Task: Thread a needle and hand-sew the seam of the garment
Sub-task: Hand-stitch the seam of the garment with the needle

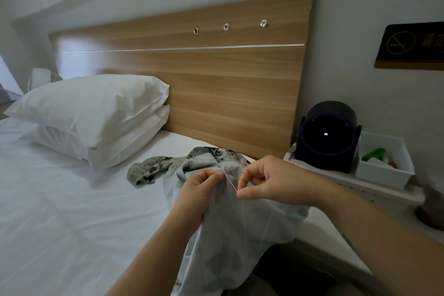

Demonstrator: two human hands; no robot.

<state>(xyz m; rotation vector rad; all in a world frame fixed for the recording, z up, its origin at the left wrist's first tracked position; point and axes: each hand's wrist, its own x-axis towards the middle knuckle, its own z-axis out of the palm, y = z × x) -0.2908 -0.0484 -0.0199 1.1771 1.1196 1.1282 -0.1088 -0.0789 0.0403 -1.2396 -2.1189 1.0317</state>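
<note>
Left grip (201, 190) bunches the garment (230, 235) at its seam; right grip (271, 182) pinches the thread (230, 181) running between them.
Soft, light cloth, draped from the lap onto the bed (60, 211) at near right, will likely slump unless held just beside the stitch. The fine thread looks slippery. Needle: cannot tell for certain. Pillows (91, 113) lie far left, well apart; black round device (328, 137) and white tray (384, 168) stand at right, not obstructing.

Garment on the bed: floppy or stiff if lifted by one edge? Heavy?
Probably very floppy: the garment drapes in soft folds from where the left hand grips it and crumples on the bed. Likely light: it looks thin and bunches in one hand. Pushed, it would probably wrinkle, not slide.
</note>
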